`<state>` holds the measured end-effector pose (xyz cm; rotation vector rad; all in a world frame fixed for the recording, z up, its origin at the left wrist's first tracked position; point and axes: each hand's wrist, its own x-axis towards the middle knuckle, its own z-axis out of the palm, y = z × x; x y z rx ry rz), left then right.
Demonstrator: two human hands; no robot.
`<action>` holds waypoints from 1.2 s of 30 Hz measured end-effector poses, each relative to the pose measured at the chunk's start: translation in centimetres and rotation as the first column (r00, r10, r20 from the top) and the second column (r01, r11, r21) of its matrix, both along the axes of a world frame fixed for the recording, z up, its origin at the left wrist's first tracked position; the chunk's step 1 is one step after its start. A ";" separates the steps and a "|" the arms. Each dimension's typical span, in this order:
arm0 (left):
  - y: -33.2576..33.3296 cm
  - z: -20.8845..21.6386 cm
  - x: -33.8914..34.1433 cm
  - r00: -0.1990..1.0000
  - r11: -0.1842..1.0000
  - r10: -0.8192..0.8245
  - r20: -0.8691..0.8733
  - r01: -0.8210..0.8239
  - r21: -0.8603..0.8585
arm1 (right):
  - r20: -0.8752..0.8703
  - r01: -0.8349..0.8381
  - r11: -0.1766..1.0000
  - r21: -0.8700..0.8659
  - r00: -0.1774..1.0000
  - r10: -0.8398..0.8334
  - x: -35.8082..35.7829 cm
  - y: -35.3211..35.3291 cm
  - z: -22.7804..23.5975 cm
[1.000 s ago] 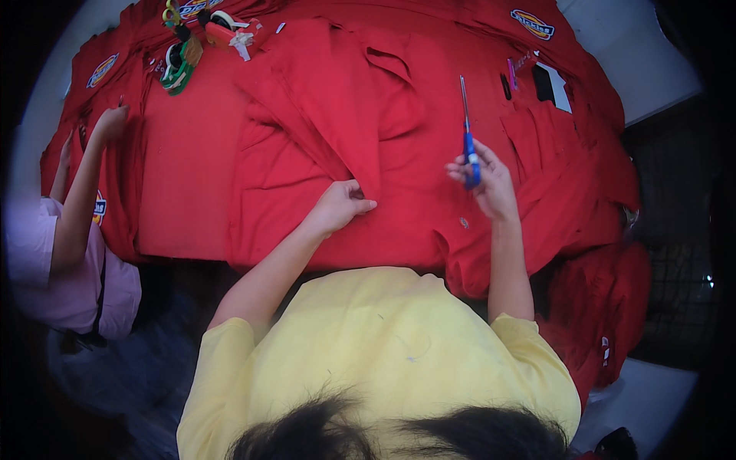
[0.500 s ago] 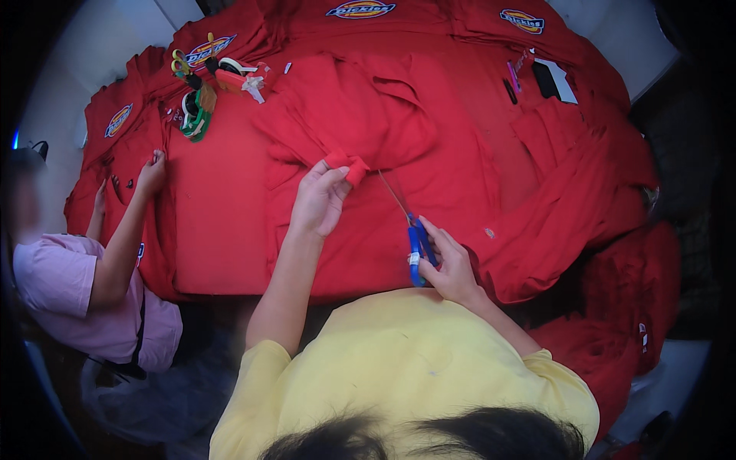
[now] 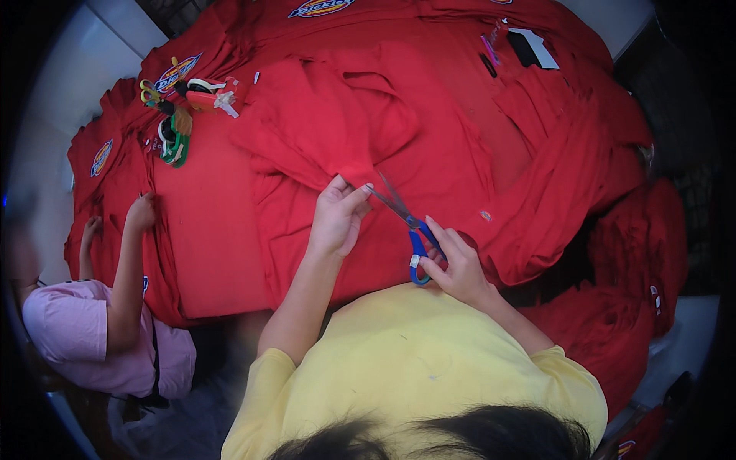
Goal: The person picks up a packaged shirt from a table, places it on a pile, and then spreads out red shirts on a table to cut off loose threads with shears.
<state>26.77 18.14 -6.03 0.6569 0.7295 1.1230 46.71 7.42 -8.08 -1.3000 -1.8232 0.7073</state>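
left hand (image 3: 337, 218): fabric (image 3: 330, 138) pinched, fold partly hidden
right hand (image 3: 456, 264): closed on scissors (image 3: 406, 222); blade tips obscured

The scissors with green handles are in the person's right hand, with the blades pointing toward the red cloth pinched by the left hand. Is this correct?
Not quite. The head view shows the scissors have blue handles, not green. Otherwise correct: the right hand holds them, blades toward the red cloth pinched by the left hand.
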 end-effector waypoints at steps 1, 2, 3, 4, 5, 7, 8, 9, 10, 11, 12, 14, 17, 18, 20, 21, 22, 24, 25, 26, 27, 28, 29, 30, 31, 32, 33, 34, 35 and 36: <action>0.1 -0.4 -0.2 1.000 1.000 -0.006 -0.002 0.006 0.012 | 0.017 0.007 1.000 0.002 1.000 -0.007 0.1 -0.1 -0.2; 0.2 -0.6 -0.2 1.000 1.000 -0.011 -0.004 0.011 0.024 | 0.027 0.009 1.000 0.002 1.000 -0.009 0.2 -0.2 -0.3; 0.2 -0.7 -0.2 1.000 0.999 -0.018 -0.002 0.018 0.029 | 0.038 0.010 1.000 0.003 0.999 -0.010 0.3 -0.2 -0.5; 0.1 -0.5 -0.1 1.000 0.999 -0.025 0.001 0.025 0.034 | 0.049 0.011 1.000 0.004 0.999 -0.012 0.4 -0.3 -0.6; 0.1 -0.4 0.0 1.000 0.999 -0.031 0.004 0.031 0.039 | 0.047 0.014 1.000 0.006 0.999 -0.015 0.4 -0.3 -0.8; -0.1 -0.6 0.2 1.000 0.999 -0.005 -0.030 0.006 0.037 | 0.044 0.017 1.000 0.011 0.999 -0.018 0.5 -0.2 -0.9; -0.2 -0.7 0.3 0.999 0.999 0.009 -0.047 -0.007 0.036 | 0.046 0.021 1.000 0.010 0.999 -0.021 0.5 -0.2 -1.0; -0.4 -0.8 0.5 0.998 1.000 0.014 -0.054 -0.013 0.027 | 0.048 0.024 1.000 0.009 0.999 -0.024 0.4 -0.3 -1.0; -0.5 -0.8 0.6 0.998 1.000 0.021 -0.062 -0.020 0.021 | 0.050 0.026 1.000 0.010 0.998 -0.027 0.4 -0.3 -1.0; -0.6 -0.8 0.8 0.997 1.000 0.028 -0.070 -0.027 0.014 | 0.043 0.024 1.000 0.001 0.999 -0.024 0.4 -0.2 -1.0; -0.7 -0.8 0.9 0.998 1.000 0.028 -0.063 -0.027 0.016 | 0.037 0.022 1.000 -0.009 0.999 -0.022 0.4 -0.2 -1.1; -0.8 -0.7 0.9 0.998 0.999 0.027 -0.050 -0.026 0.025 | 0.026 0.013 1.000 -0.016 1.000 -0.013 0.4 -0.2 -1.2; -1.1 -0.8 0.9 0.998 1.000 0.005 -0.062 -0.003 0.031 | 0.015 -0.003 0.999 -0.037 1.000 0.004 0.3 -0.1 -1.3; -1.1 -0.9 0.9 0.998 1.000 -0.009 -0.065 0.010 0.021 | 0.012 -0.008 0.998 -0.054 1.000 0.009 0.4 0.0 -1.2; -1.2 -1.3 0.7 0.997 0.999 -0.036 -0.073 0.036 -0.001 | -0.007 -0.014 0.996 -0.083 1.000 0.013 0.3 0.2 -1.0; -1.2 -1.5 0.7 0.997 1.000 -0.031 -0.068 0.031 -0.005 | -0.021 -0.014 0.996 -0.094 1.000 0.012 0.3 0.2 -1.0; -1.2 -1.9 0.8 0.998 1.000 -0.027 -0.061 0.026 -0.009 | -0.036 -0.014 0.995 -0.104 0.999 0.010 0.3 0.2 -0.9; -1.3 -2.2 1.0 0.999 1.000 -0.021 -0.051 0.020 -0.016 | -0.129 -0.032 0.983 -0.179 0.992 0.009 0.4 0.1 -1.8; -1.4 -2.3 1.0 0.999 1.000 -0.019 -0.046 0.018 -0.019 | -0.175 -0.044 0.976 -0.215 0.984 0.005 0.4 0.2 -2.0; -1.4 -2.4 1.0 0.999 1.000 -0.017 -0.042 0.016 -0.022 | -0.236 -0.057 0.961 -0.272 0.972 -0.009 0.4 0.1 -1.8; -1.4 -2.6 1.0 0.999 1.000 -0.015 -0.035 0.014 -0.027 | -0.295 -0.074 0.942 -0.328 0.955 -0.027 0.4 -0.1 -1.3; -1.4 -2.7 0.9 0.999 0.999 -0.014 -0.030 0.013 -0.031 | -0.352 -0.095 0.920 -0.380 0.935 -0.049 0.3 -0.2 -0.9; -1.4 -2.8 0.9 1.000 0.999 -0.012 -0.024 0.011 -0.035 | -0.386 -0.111 0.892 -0.439 0.919 -0.076 0.3 -0.2 -0.8; -1.5 -2.8 0.9 1.000 0.999 -0.005 -0.022 0.004 -0.051 | -0.417 -0.129 0.859 -0.495 0.903 -0.105 0.4 -0.3 -0.8; -1.6 -2.6 1.0 1.000 0.998 0.002 -0.019 -0.004 -0.065 | -0.445 -0.149 0.824 -0.547 0.885 -0.135 0.5 -0.2 -0.7; -1.6 -2.5 1.0 1.000 0.997 0.010 -0.017 -0.011 -0.079 | -0.418 -0.137 0.846 -0.516 0.902 -0.109 0.4 -0.2 -0.7; -1.7 -2.2 1.1 1.000 0.997 0.005 -0.029 -0.007 -0.077 | -0.390 -0.126 0.866 -0.483 0.917 -0.084 0.4 -0.3 -0.8; -1.7 -1.8 1.2 0.999 0.997 -0.003 -0.041 0.000 -0.075 | -0.360 -0.114 0.886 -0.450 0.931 -0.063 0.3 -0.3 -0.7; -1.8 -1.7 1.2 0.999 0.997 -0.011 -0.053 0.007 -0.073 | -0.339 -0.102 0.929 -0.356 0.940 -0.027 0.3 -0.1 -1.5; -1.7 -1.9 1.0 0.997 0.998 -0.037 -0.066 0.033 -0.058 | -0.314 -0.092 0.962 -0.257 0.949 0.006 0.4 0.1 -2.8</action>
